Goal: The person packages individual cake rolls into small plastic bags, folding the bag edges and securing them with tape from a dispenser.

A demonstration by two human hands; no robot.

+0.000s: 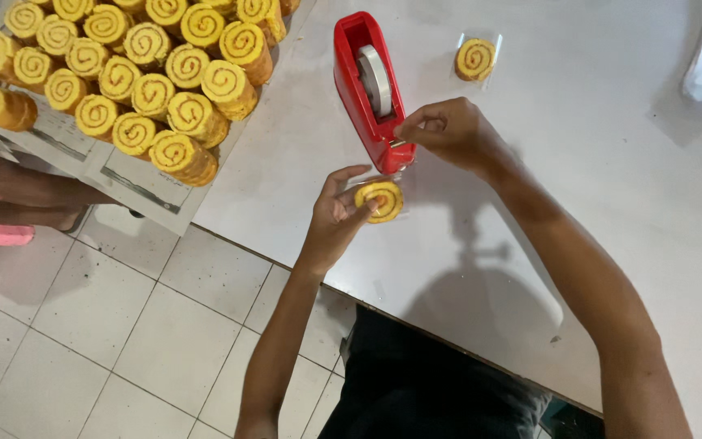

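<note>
My left hand (336, 213) holds a yellow spiral cookie in a clear wrapper (380, 200) just in front of a red tape dispenser (365, 88). My right hand (446, 130) pinches the tape end at the dispenser's front cutter, fingers closed on it. The roll of clear tape (375, 79) sits in the middle of the dispenser. Both hands are over the white table (578, 162), close to its near edge.
Another wrapped spiral cookie (475, 59) lies on the table beyond the dispenser. Many unwrapped spiral cookies (136, 69) are stacked on newspaper (136, 187) at the upper left. Another person's limb in pink cloth (10, 203) is at the left. A tiled floor (123, 325) lies below.
</note>
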